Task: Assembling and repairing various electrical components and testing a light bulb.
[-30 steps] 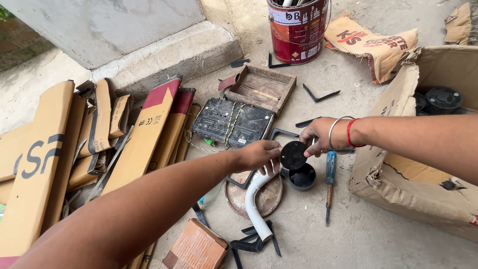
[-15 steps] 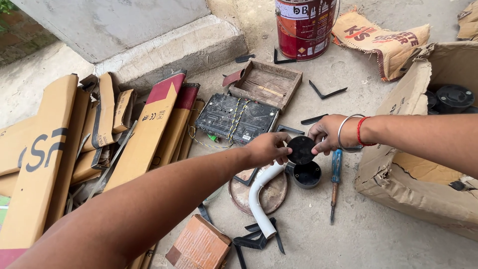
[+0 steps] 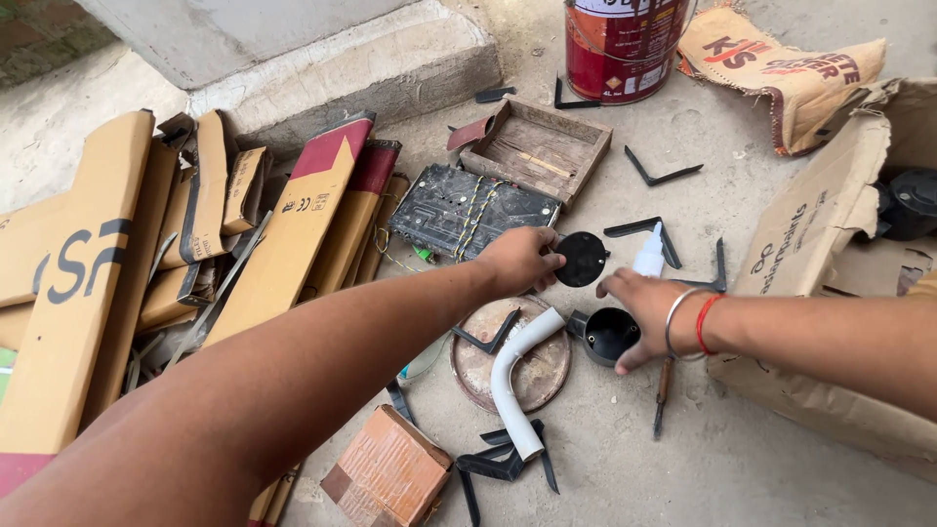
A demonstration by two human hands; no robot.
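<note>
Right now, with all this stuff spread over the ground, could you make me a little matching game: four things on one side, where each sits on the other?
Things:
1. black round lid
2. black round box
3. white pipe bend
4. red paint can

Places:
A. lying across a rusty disc
B. held in the left hand
C. standing at the top, beside a sack
D. under the right hand

Pairs: 1-B, 2-D, 3-A, 4-C
</note>
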